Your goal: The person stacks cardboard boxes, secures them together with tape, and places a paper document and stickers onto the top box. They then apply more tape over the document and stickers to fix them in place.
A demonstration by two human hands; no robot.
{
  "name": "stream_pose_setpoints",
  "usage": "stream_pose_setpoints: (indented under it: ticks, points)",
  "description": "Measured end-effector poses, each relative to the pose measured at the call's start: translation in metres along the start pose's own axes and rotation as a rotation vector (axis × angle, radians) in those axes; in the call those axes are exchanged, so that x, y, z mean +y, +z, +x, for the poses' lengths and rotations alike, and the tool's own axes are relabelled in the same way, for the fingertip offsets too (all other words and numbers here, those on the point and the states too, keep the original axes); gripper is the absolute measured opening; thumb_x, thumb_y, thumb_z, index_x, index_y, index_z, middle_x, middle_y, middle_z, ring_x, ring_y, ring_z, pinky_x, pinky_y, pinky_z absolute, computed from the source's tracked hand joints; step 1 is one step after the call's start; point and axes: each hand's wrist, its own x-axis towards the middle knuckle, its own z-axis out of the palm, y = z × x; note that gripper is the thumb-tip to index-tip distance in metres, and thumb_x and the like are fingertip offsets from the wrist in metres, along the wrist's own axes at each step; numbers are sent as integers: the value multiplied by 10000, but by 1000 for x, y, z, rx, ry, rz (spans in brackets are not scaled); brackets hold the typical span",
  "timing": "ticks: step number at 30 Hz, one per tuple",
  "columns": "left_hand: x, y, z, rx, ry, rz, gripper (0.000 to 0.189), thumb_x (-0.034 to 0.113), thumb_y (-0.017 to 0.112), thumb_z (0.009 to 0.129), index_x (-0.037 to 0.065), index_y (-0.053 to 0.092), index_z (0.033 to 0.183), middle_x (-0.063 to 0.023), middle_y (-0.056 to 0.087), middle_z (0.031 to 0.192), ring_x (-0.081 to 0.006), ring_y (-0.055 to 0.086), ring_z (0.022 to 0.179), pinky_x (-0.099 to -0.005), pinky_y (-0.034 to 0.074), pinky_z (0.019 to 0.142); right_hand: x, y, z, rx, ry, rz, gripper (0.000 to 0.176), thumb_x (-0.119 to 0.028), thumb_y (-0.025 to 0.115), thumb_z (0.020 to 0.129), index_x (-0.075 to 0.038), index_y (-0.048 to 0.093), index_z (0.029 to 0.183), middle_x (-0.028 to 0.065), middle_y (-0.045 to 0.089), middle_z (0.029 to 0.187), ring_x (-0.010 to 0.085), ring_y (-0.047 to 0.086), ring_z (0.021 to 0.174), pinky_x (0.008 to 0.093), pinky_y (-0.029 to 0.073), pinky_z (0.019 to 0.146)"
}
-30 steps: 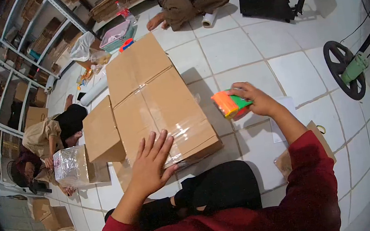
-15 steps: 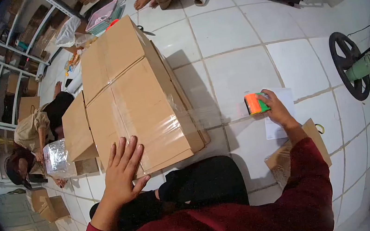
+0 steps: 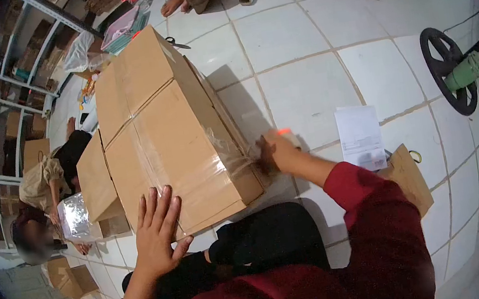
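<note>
A large cardboard box (image 3: 182, 127) stands on the floor in front of my legs, with clear tape (image 3: 216, 167) across its top near the corner. Flat on the near edge of its top lies my left hand (image 3: 157, 233), fingers spread. My right hand (image 3: 279, 151) is at the box's right side, low down and smeared by motion. It is closed around a tape dispenser, of which only an orange part (image 3: 284, 132) shows. Where the fingers meet the tape and the box side is too blurred to make out.
A printed sheet (image 3: 360, 136) and a cardboard piece (image 3: 410, 178) lie right of me. Scissors (image 3: 178, 44) lie beyond the box. Another person (image 3: 44, 181) works at the left beside a shiny wrapped box (image 3: 76, 218). A black wheel (image 3: 446, 71) stands at far right.
My right hand has swung left with the tape dispenser, from over the paper to the box's side. The stretched tape is drawn in there. My left hand stays on the box.
</note>
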Motion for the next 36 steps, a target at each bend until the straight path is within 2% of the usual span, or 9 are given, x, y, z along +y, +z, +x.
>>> stream_pose_setpoints:
  ticks: [3,9,12,14,16,18,30,33,36]
  points:
    - [-1,-1,2,-16,-19,-2,630,376,469,722,53,289,1232,-163,239,1292,-344,165,1210,-455,81,979,2,-70,3,-159,5,-348,319,-189,572,627,-130,577,941,98,501,903,257,458,889,386,340,764]
    - [0,2,2,34,-3,1,621,381,461,729,64,289,1234,-163,238,1293,-349,176,1205,-459,95,976,85,-77,-31,-311,604,610,422,-111,594,618,-256,562,1012,113,478,1036,305,440,967,394,342,797]
    - [0,3,2,39,-4,6,606,381,445,744,70,283,1239,-162,231,1297,-351,180,1204,-459,107,973,83,-34,-45,-200,623,486,416,-93,573,644,-161,538,1052,160,435,1127,311,460,973,333,374,796]
    - [1,4,2,41,-5,17,597,381,428,757,66,277,1241,-164,227,1298,-355,178,1204,-462,114,970,63,-16,-47,303,500,-288,437,-100,541,697,-66,459,1124,183,395,1175,279,477,972,296,405,772]
    - [-1,6,1,50,-4,23,601,387,421,760,60,274,1242,-170,228,1296,-361,178,1202,-464,115,968,-22,-69,-44,288,527,818,445,-181,493,773,-17,383,1172,179,375,1200,260,365,1115,315,276,927]
    - [0,5,2,48,-5,24,601,387,419,761,58,272,1242,-173,230,1295,-364,178,1201,-464,115,967,-88,-54,-43,335,187,1374,429,-249,361,857,-45,301,1230,131,248,1296,225,204,1213,298,165,978]
    - [4,5,2,83,16,25,591,368,413,765,50,272,1243,-171,229,1295,-332,191,1205,-440,112,977,-49,21,-20,-35,195,1249,553,-397,241,865,-21,187,1266,113,209,1315,183,153,1225,264,100,990]
    - [4,3,3,82,23,38,592,359,418,762,47,273,1242,-165,226,1298,-325,188,1208,-431,106,981,-48,42,-11,69,49,1442,569,-415,215,864,-22,157,1271,113,175,1325,178,125,1231,267,87,993]
    - [6,4,2,81,19,32,593,357,422,760,44,273,1242,-164,224,1299,-322,186,1209,-431,104,981,-83,-5,-20,228,391,2092,524,-365,225,873,-38,146,1275,115,129,1337,209,139,1229,295,111,996]
